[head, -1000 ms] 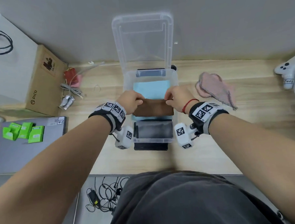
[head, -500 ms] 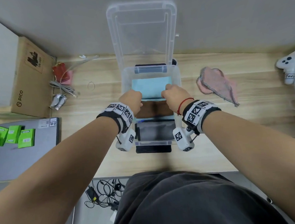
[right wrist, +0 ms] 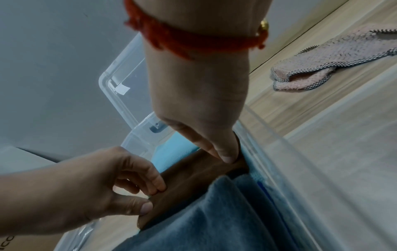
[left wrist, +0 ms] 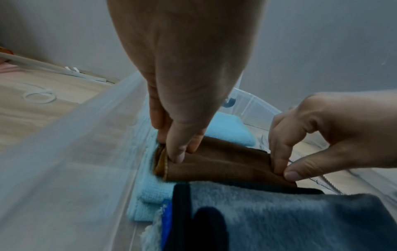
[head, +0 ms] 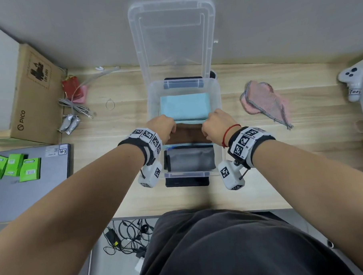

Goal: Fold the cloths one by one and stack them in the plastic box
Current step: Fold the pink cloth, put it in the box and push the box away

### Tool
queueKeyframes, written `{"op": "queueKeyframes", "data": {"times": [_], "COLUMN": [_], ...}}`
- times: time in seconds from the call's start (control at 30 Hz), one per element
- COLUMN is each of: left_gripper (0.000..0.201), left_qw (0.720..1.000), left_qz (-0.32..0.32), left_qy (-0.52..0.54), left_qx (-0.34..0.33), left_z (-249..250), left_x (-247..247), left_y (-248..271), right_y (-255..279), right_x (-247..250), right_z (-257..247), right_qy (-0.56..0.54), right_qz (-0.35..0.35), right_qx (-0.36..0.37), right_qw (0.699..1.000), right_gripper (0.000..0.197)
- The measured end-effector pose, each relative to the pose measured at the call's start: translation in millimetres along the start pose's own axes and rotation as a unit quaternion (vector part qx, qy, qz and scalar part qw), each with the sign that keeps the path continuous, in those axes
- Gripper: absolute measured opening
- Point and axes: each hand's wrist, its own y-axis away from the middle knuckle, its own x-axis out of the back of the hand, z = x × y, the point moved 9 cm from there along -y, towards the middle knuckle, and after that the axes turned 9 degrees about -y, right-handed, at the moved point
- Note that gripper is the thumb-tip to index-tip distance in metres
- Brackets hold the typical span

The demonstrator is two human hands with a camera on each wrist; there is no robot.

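Observation:
The clear plastic box stands in the middle of the wooden table. Inside it a folded light blue cloth lies at the far end and a folded grey cloth at the near end. Between them sits a folded brown cloth. My left hand pinches the left end of the brown cloth between thumb and fingers. The right hand pinches its right end, close to the box wall. A crumpled pink cloth lies on the table right of the box.
The box's lid stands upright against the wall behind it. At the left are a cardboard box, cables and a grey laptop with green packets. A white controller sits at the far right.
Both hands have kept their pinch on the brown cloth and moved it slightly away from me and down into the box. Less of the cloth shows between them.

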Motion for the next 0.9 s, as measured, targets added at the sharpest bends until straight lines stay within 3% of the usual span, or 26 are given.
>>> {"op": "queueKeyframes", "data": {"times": [0.13, 0.23, 0.37, 0.43, 0.57, 0.7, 0.9], "left_gripper": [0.023, 0.011, 0.007, 0.007, 0.006, 0.008, 0.006], "left_qw": [1.0, 0.995, 0.982, 0.976, 0.971, 0.973, 0.98], "left_qz": [0.002, 0.06, 0.12, 0.134, 0.134, 0.122, 0.077], "left_qy": [0.009, 0.07, 0.145, 0.17, 0.197, 0.195, 0.178], "left_qx": [0.021, 0.048, 0.035, 0.021, -0.01, -0.025, -0.036], "left_z": [-1.8, 2.5, 38.7, 64.2, 118.5, 158.7, 211.0], "left_x": [13.5, 48.4, 89.3, 97.5, 96.1, 90.1, 75.5], "left_y": [-5.4, -14.5, -32.6, -42.7, -64.1, -84.2, -119.6], "right_y": [12.4, 30.9, 61.8, 76.7, 104.3, 121.7, 126.2], "right_x": [23.5, 54.0, 58.6, 34.7, -50.0, -111.4, -156.3], "right_z": [13.8, 50.2, 132.9, 176.4, 246.4, 280.2, 312.9], "right_qy": [-0.107, -0.204, -0.257, -0.292, -0.333, -0.348, -0.369], "right_qz": [0.08, 0.185, 0.273, 0.265, 0.172, 0.117, 0.107], "right_qx": [0.013, -0.008, -0.141, -0.218, -0.345, -0.395, -0.408], "right_qw": [0.991, 0.961, 0.916, 0.893, 0.86, 0.842, 0.828], "right_gripper": [0.016, 0.014, 0.016, 0.017, 0.033, 0.041, 0.04]}}
